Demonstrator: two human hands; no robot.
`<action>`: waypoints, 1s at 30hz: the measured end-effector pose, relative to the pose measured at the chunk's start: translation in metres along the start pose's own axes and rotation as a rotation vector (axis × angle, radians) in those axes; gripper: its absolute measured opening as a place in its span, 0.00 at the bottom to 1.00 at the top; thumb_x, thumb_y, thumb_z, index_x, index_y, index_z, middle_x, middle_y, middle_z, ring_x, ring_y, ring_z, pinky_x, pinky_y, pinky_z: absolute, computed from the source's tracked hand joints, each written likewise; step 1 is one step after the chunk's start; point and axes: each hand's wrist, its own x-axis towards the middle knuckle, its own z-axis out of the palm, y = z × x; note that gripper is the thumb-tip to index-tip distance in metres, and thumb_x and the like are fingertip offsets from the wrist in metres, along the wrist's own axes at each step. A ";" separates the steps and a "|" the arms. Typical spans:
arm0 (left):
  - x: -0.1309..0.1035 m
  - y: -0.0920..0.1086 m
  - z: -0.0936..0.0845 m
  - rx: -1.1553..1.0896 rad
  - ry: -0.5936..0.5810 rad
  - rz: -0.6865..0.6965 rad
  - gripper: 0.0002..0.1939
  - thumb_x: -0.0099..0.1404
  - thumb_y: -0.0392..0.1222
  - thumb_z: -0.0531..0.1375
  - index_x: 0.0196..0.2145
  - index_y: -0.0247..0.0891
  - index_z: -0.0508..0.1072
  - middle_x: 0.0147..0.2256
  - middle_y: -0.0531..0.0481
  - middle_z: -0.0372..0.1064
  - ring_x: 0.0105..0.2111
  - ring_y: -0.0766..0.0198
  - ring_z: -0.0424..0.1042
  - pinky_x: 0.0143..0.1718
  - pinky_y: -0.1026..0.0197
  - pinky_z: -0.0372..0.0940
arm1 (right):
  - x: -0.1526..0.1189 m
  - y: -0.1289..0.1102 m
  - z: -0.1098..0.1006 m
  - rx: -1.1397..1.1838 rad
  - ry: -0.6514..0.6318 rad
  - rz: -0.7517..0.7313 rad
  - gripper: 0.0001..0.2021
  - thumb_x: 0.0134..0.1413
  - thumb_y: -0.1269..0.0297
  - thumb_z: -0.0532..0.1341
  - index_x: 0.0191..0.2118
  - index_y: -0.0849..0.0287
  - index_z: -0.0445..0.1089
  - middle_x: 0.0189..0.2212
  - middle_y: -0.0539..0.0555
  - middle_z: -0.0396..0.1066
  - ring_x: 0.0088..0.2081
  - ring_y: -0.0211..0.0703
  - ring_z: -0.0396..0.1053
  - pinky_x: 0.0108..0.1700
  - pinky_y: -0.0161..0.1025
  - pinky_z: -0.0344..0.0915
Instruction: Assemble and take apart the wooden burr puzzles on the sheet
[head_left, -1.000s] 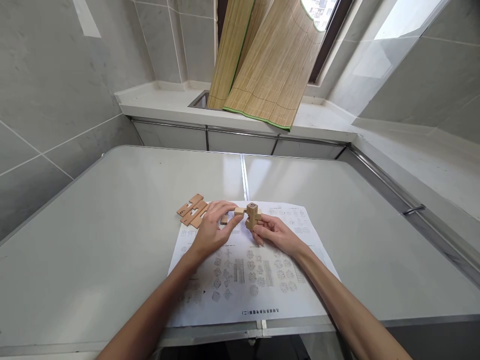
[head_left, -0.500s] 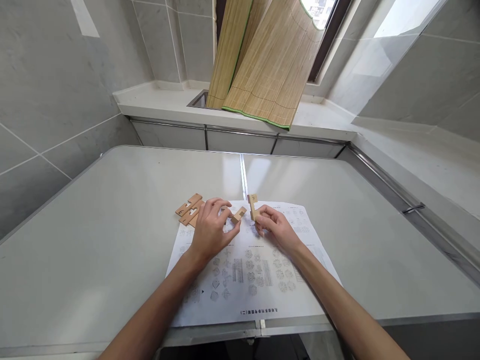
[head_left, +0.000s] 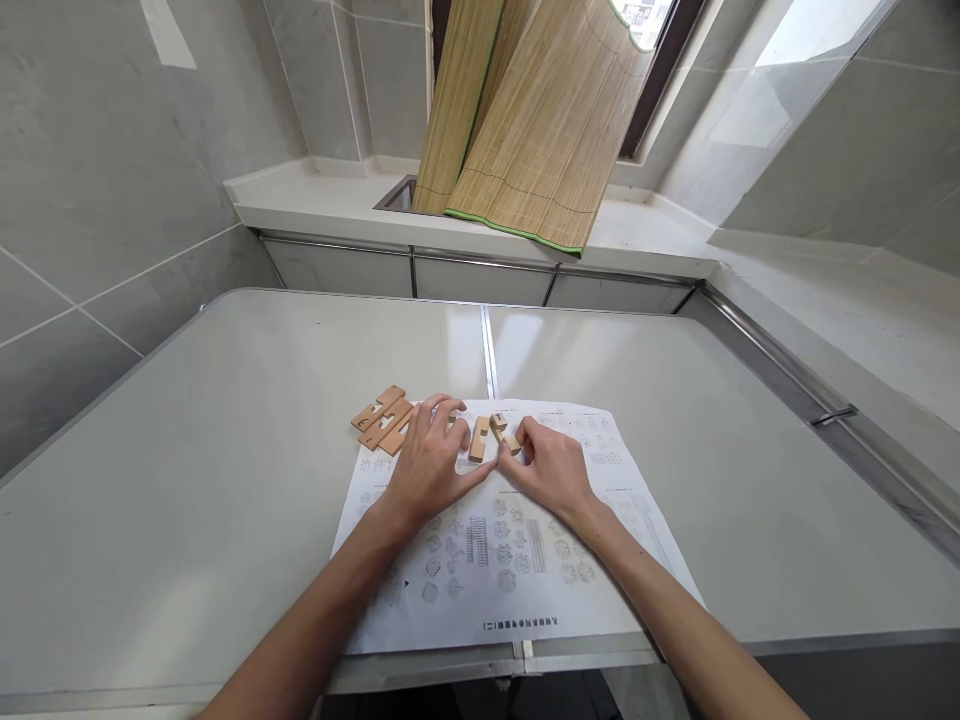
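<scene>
Both hands are over a printed sheet point(head_left: 517, 600). My left hand point(head_left: 430, 465) has its fingers apart, thumb stretched toward my right hand. A small notched wooden puzzle piece point(head_left: 477, 442) lies on the paper just beyond its fingertips. My right hand point(head_left: 551, 465) pinches a second wooden puzzle piece point(head_left: 498, 424), narrow in the middle with a dark mark on its end. It is tilted, close beside the first piece, and my fingers cover its near part. Several flat notched wooden pieces point(head_left: 379, 418) lie left of my left hand, which partly hides them.
The sheet carries small puzzle drawings and lies on a pale table point(head_left: 225, 480) with a metal seam point(head_left: 488, 350). Behind stands a white ledge point(head_left: 315, 205), where a bamboo mat point(head_left: 540, 130) hangs by the window. A metal rail point(head_left: 780, 360) runs along the right.
My right hand has lowered its piece and brought it left, tilting it. The piece formerly between my left thumb and fingers now lies on the paper, and those fingers have spread.
</scene>
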 end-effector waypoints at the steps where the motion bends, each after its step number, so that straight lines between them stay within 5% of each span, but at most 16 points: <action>1: 0.000 0.000 0.000 -0.016 -0.005 -0.003 0.13 0.66 0.50 0.66 0.36 0.40 0.70 0.55 0.36 0.70 0.61 0.41 0.63 0.59 0.41 0.64 | 0.000 0.000 0.000 -0.001 -0.009 -0.031 0.15 0.57 0.59 0.62 0.27 0.53 0.54 0.20 0.44 0.59 0.23 0.39 0.57 0.29 0.37 0.52; 8: -0.002 -0.008 0.000 -0.068 -0.104 0.005 0.23 0.69 0.47 0.62 0.60 0.44 0.67 0.63 0.40 0.66 0.67 0.43 0.59 0.65 0.38 0.59 | 0.000 0.000 -0.003 0.115 -0.106 -0.277 0.06 0.69 0.58 0.61 0.41 0.54 0.70 0.32 0.51 0.70 0.36 0.46 0.67 0.44 0.44 0.65; 15: -0.001 -0.016 -0.002 -0.070 -0.161 -0.003 0.20 0.70 0.46 0.60 0.58 0.44 0.70 0.59 0.42 0.71 0.63 0.45 0.65 0.64 0.40 0.60 | -0.003 -0.001 -0.005 0.195 -0.192 -0.360 0.13 0.73 0.58 0.58 0.58 0.48 0.73 0.42 0.56 0.70 0.45 0.50 0.68 0.50 0.49 0.69; 30: 0.003 -0.010 -0.005 -0.018 -0.009 -0.013 0.21 0.62 0.29 0.57 0.52 0.40 0.72 0.50 0.43 0.76 0.56 0.46 0.70 0.59 0.43 0.64 | -0.001 0.000 -0.006 0.289 -0.165 -0.302 0.07 0.72 0.63 0.58 0.49 0.52 0.73 0.41 0.56 0.72 0.45 0.50 0.69 0.48 0.48 0.69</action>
